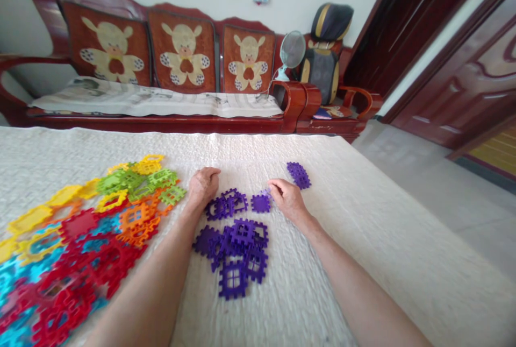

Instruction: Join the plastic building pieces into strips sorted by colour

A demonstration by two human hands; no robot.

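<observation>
My left hand (pixel 205 185) rests on the cloth with curled fingers, just above a small cluster of purple interlocking building pieces (pixel 229 203); whatever may be inside the fingers is hidden. The fingers of my right hand (pixel 288 197) are pinched at the upper right corner of a solid purple square piece (pixel 260 204). A pale, blurred purple bit shows at those fingertips. Nearer to me lies a heap of purple pieces (pixel 233 281), some with window-like openings. Beyond my right hand is a separate purple group (pixel 299 175), overlapping or stacked.
A large pile of red (pixel 80 223), yellow (pixel 30 220), blue, orange (pixel 135 216) and green pieces (pixel 163 176) spreads over the table's left side. A whitish textured cloth (pixel 382 261) covers the table. Behind stand a wooden sofa (pixel 193 124), a small fan (pixel 292 49) and a chair.
</observation>
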